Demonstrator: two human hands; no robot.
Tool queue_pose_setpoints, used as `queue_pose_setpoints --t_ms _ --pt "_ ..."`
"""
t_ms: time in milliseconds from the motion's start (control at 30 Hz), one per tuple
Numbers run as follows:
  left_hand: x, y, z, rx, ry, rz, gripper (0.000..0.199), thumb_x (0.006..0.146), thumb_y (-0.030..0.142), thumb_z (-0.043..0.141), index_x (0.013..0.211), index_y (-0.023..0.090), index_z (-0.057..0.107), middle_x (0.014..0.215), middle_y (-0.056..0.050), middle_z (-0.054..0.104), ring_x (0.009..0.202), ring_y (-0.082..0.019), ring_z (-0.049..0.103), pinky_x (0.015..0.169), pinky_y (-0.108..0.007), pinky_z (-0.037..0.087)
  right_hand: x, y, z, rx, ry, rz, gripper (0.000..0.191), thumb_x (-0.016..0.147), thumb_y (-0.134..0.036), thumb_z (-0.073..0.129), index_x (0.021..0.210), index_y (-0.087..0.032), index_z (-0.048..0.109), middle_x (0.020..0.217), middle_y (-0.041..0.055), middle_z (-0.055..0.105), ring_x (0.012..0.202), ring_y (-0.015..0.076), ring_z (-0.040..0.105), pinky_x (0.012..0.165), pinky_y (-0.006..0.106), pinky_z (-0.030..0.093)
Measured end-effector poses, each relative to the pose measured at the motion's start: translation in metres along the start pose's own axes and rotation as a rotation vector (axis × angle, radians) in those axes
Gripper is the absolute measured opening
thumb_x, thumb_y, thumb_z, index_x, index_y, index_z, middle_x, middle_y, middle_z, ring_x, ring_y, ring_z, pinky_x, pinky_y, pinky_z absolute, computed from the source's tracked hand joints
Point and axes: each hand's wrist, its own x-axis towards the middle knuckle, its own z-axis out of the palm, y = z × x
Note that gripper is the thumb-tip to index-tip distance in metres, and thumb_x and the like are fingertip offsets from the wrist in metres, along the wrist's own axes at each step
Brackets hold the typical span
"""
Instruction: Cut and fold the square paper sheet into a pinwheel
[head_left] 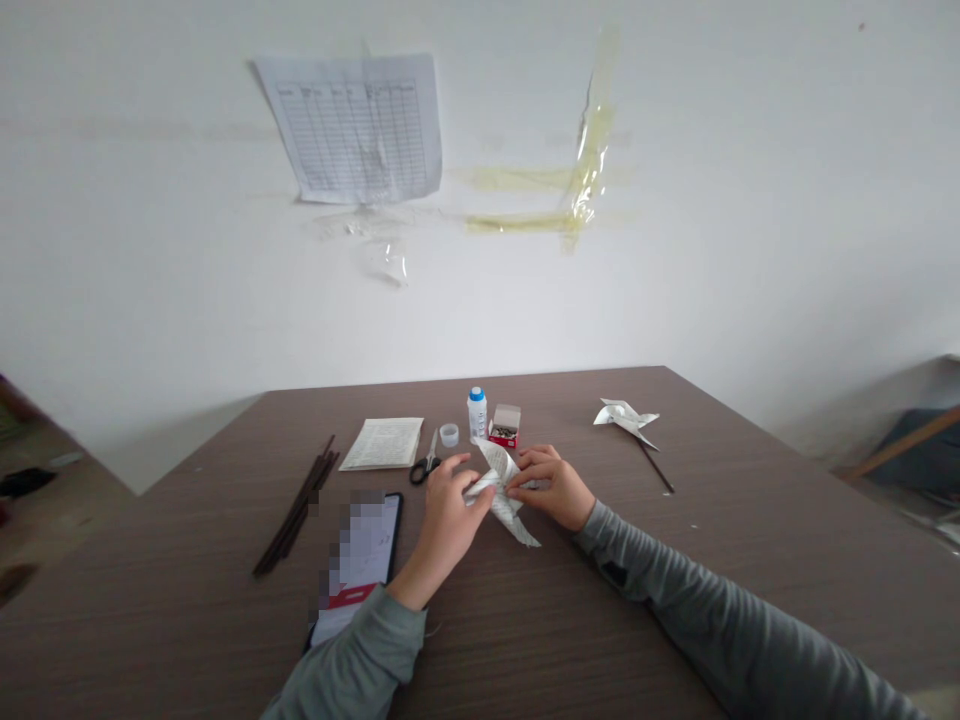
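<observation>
Fingers point(459, 470) of both hands point(442, 525) point(551, 488) pinch seemingly folded paper point(504, 508)

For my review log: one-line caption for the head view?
The left hand and right hand hold printed paper on a brown table, scissors and paper pinwheel nearby.

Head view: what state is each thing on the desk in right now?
Left hand: holding the folded paper.
Right hand: holding the folded paper.
Folded printed paper: creased into points, between the hands.
Scissors: lying flat, closed.
White bottle: upright, blue cap on.
Small red box: open, small metal items inside.
Paper pinwheel: lying on the desk, on a dark stick.
Phone: face up, screen lit.
</observation>
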Motion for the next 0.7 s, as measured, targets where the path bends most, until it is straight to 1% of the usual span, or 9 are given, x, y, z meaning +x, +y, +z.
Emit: queue_pose_setpoints --t_ms 300,567,700 --pt "0.0004 0.0012 0.0023 -0.013 0.005 -0.003 0.004 0.098 0.023 0.098 0.096 0.027 0.097 0.150 -0.015 0.094 0.145 -0.041 0.088 0.134 -0.064 0.067 0.0007 -0.0013 -0.0011 0.009 -0.008 0.017 0.012 0.095 -0.031 0.115 0.097 -0.039 0.107 0.112 0.0096 0.097 0.137 0.0430 0.082 0.129 0.064 0.065" --pt "0.0003 -0.0024 0.0083 -0.023 0.023 0.004 0.008 0.097 0.021 0.099 0.096 0.027 0.096 0.148 -0.014 0.093 0.142 -0.041 0.088 0.132 -0.063 0.068 -0.0001 -0.0046 -0.0022 -0.026 0.017 0.032 0.013 0.095 -0.027 0.113 0.096 -0.038 0.106 0.112 0.0101 0.097 0.134 0.0421 0.083 0.128 0.064 0.065" --pt "0.0001 -0.0030 0.0091 -0.024 0.019 0.015 0.007 0.098 0.021 0.098 0.096 0.027 0.096 0.147 -0.014 0.094 0.142 -0.040 0.088 0.131 -0.063 0.069 -0.0002 -0.0046 -0.0019 -0.039 0.025 0.030 0.011 0.094 -0.028 0.113 0.094 -0.037 0.106 0.110 0.0102 0.096 0.131 0.0414 0.083 0.125 0.062 0.065"
